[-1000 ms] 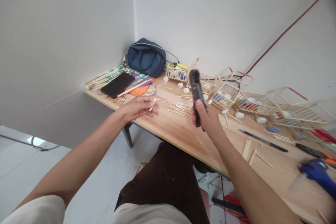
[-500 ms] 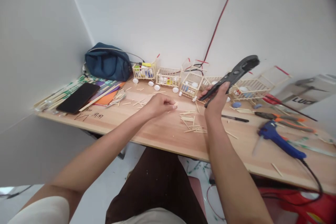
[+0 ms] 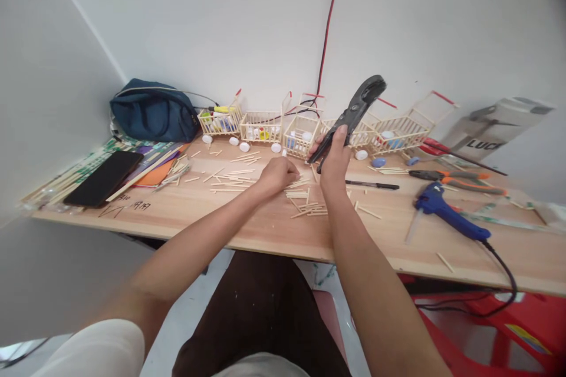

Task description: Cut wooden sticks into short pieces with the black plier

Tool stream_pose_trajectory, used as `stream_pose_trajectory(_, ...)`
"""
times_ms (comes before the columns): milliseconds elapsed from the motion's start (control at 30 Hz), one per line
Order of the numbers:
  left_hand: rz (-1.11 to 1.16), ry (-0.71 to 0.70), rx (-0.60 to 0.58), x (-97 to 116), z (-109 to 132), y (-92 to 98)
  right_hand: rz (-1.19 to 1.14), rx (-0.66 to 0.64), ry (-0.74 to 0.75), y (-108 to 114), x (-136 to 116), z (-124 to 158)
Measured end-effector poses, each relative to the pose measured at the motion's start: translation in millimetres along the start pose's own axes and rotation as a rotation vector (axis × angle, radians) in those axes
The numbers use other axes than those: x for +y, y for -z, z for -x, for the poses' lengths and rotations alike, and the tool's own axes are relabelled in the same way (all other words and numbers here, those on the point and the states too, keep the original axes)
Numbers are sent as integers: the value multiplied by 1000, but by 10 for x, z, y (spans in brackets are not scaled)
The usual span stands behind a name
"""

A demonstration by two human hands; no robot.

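Note:
My right hand (image 3: 335, 162) is wrapped round a black hand cutter (image 3: 351, 115) with long, tapering handles. The tool points up and to the right, above the table. To its left, my left hand (image 3: 279, 174) is closed in a pinch just over the sticks; whatever its fingertips hold is hidden. Cut wooden sticks (image 3: 312, 210) lie loose below and between the hands. More sticks (image 3: 232, 178) are spread left of my left hand. Close behind my hands stands a small stick-built cart (image 3: 302, 136), partly hidden by my fingers.
Other stick carts (image 3: 262, 128) line the wall. A blue pouch (image 3: 154, 111) and black phone (image 3: 105, 178) lie left. On the right are a black pen (image 3: 372, 185), orange-handled pliers (image 3: 460, 179), a blue glue gun (image 3: 455, 215) with its cord, and a red screwdriver (image 3: 442, 148).
The view has swung to the right, so the table's things appear farther left. My hands have come closer together, the left one moving right toward the loose sticks. The cutter stays in my right hand.

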State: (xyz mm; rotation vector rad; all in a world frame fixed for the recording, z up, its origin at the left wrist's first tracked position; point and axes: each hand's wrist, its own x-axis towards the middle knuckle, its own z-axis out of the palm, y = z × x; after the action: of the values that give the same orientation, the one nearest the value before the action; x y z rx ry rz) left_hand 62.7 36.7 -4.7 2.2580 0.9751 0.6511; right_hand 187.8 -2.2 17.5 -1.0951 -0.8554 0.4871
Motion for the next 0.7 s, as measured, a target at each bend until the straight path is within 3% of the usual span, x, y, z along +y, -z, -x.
stream_pose_trajectory(133, 47, 8, 56, -59, 39, 216, -27, -9, 7, 4, 3, 5)
stream_pose_trajectory(300, -102, 107, 146, -281, 226, 864, -51, -23, -3, -22, -10, 28)
stream_pose_trajectory(400, -196, 144, 158, -437, 336, 1106, -39, -51, -19, -43, -19, 59)
stream_pose_trajectory(700, -389, 118, -17, -743, 244, 982, -27, -153, 10, -81, 39, 136)
